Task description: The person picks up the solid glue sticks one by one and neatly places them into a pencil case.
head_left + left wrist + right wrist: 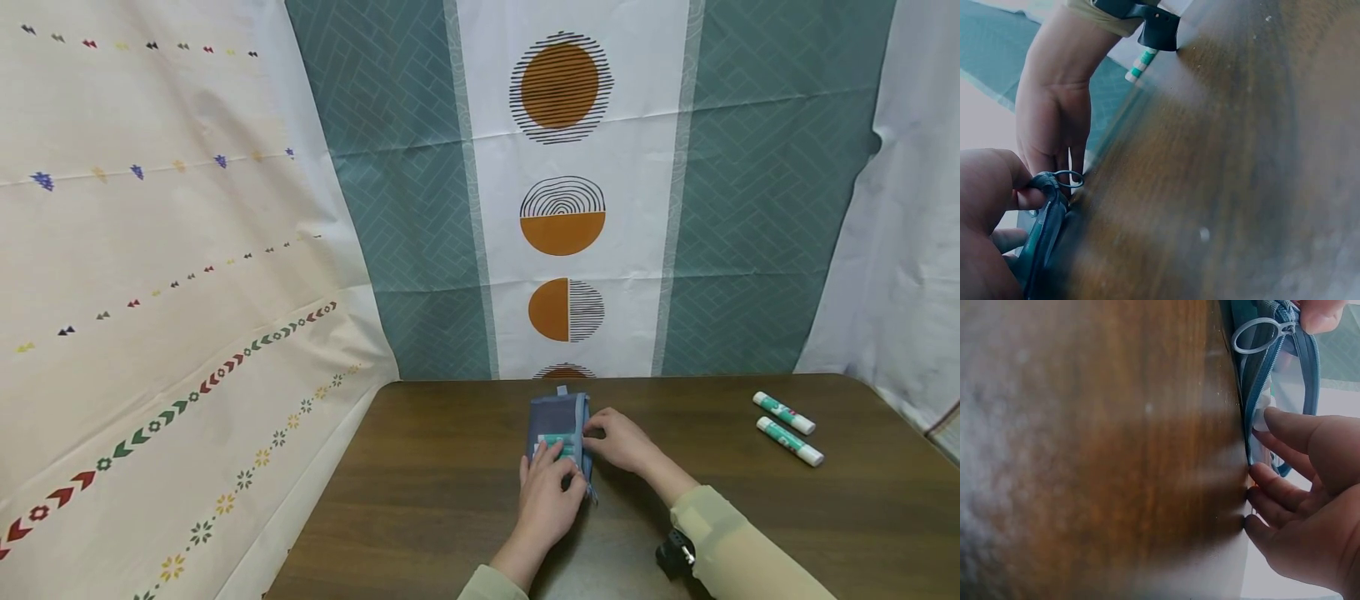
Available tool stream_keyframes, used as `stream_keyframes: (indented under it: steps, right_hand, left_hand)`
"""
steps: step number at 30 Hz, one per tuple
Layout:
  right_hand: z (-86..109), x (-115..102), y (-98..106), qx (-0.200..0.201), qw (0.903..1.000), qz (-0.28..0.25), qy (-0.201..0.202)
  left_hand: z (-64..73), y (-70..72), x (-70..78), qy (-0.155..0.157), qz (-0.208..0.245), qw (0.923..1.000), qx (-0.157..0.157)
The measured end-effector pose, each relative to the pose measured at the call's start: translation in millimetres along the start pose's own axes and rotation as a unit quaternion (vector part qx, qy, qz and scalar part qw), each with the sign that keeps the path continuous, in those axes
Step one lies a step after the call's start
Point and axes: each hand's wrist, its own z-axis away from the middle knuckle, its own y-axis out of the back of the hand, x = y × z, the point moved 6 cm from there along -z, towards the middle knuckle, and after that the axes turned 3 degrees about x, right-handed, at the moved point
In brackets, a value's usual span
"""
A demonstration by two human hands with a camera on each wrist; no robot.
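A blue zippered pouch (555, 410) with a see-through face lies on the table, its zip side turned to the right. Green-and-white glue sticks (555, 438) show through that face. My left hand (551, 500) pinches the pouch's near end beside the zip, other fingers over its face. At the open zip, my right hand (621, 442) has thumb and index finger on the white end of a glue stick (1261, 420), mostly hidden by the pouch. A ring-shaped zip pull (1236, 344) hangs at the near end.
Two loose glue sticks, one farther back (783, 412) and one nearer (790, 442), lie at the table's right. The brown wooden table (420, 467) meets a patterned cloth (570, 167) at its far edge. Another cloth (187, 375) hangs along the left.
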Motion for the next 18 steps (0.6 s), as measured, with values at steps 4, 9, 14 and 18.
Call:
stream_keyframes:
  steps: [4,9,14,18]
  right_hand:
    - [-0.6,0.0,-1.2,-0.004,1.0000,-0.001,0.001]
    - [-0.6,0.8,-1.7,-0.008,1.0000,-0.002,-0.004]
    - [-0.4,1.3,-2.1,-0.011,0.9999,-0.001,-0.004]
    - [-0.3,1.5,-2.2,-0.014,0.9999,-0.002,-0.006]
  left_hand:
    - [0.6,-0.1,0.0,0.000,0.003,1.0000,0.001]
    - [0.6,-0.4,-0.5,-0.002,0.005,1.0000,0.003]
    - [0.7,-0.9,-1.6,-0.003,0.004,1.0000,0.003]
    - [0.6,-0.3,-1.4,-0.003,0.004,1.0000,0.002]
